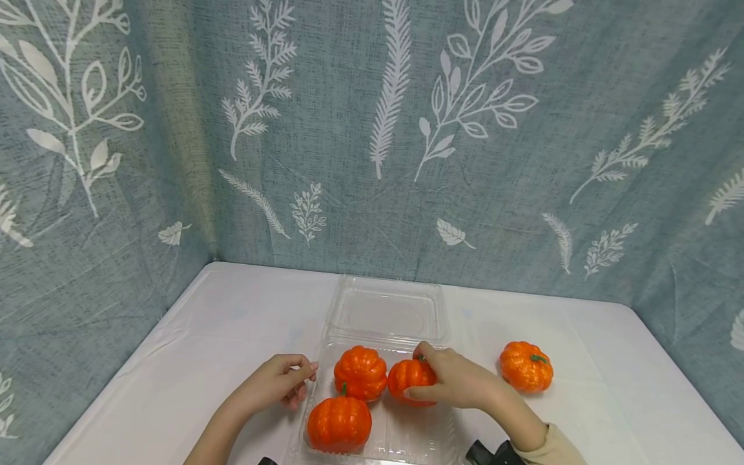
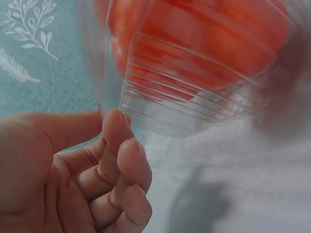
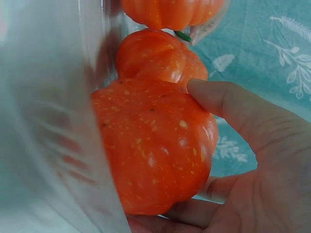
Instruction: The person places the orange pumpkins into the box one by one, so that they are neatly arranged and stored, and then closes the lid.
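Note:
A clear plastic clamshell box lies with its lid folded back, and three small orange pumpkins are in its base. My right hand grips one pumpkin at the box's right side, thumb and fingers on opposite sides of it, as the right wrist view shows. Beside it sit a second pumpkin and, nearer the front left, a third pumpkin with a green stem. At the box's left edge, my left hand pinches the plastic rim between thumb and index finger.
Another orange pumpkin lies on the white tablecloth, right of the box. A blue-green curtain with white leaf prints hangs behind the table and along both sides.

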`<state>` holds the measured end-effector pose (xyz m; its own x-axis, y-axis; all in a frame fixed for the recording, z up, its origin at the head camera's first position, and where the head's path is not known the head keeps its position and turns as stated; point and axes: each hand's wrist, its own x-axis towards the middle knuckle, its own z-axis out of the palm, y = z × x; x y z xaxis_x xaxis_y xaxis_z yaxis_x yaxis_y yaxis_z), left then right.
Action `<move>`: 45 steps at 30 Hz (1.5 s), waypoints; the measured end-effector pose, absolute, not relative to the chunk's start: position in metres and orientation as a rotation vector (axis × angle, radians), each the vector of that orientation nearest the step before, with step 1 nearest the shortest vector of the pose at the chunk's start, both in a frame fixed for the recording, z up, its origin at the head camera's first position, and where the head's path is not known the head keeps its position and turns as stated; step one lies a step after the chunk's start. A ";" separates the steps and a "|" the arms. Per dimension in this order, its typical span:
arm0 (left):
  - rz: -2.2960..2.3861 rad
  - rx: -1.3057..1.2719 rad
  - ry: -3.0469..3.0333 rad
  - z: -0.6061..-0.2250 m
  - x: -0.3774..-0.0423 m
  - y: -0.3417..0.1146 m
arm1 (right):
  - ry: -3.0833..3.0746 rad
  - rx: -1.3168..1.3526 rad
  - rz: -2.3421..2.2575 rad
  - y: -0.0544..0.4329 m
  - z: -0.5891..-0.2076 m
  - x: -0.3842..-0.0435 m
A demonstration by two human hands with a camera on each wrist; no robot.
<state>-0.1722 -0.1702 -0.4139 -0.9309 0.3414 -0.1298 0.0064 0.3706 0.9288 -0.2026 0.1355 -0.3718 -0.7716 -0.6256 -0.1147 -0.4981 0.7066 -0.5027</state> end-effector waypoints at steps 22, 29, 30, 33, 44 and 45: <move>1.585 0.323 2.332 -0.419 -0.172 -0.170 | 2.674 -0.891 -0.685 0.131 -0.379 -0.197; 1.588 0.319 2.338 -0.419 -0.173 -0.170 | 2.687 -0.897 -0.723 0.135 -0.381 -0.198; 1.588 0.320 2.339 -0.419 -0.173 -0.170 | 2.687 -0.908 -0.723 0.136 -0.381 -0.199; 1.587 0.320 2.341 -0.418 -0.173 -0.170 | 2.680 -0.930 -0.719 0.137 -0.382 -0.199; 1.583 0.324 2.352 -0.415 -0.171 -0.169 | 2.637 -0.933 -0.741 0.140 -0.386 -0.202; 1.583 0.325 2.353 -0.415 -0.171 -0.169 | 2.643 -0.930 -0.734 0.140 -0.386 -0.202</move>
<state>-0.1713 -0.1685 -0.4151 -0.9336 0.3410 -0.1102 0.0264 0.3721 0.9278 -0.2016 0.1403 -0.3861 -0.7670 -0.6388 -0.0609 -0.5159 0.6702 -0.5335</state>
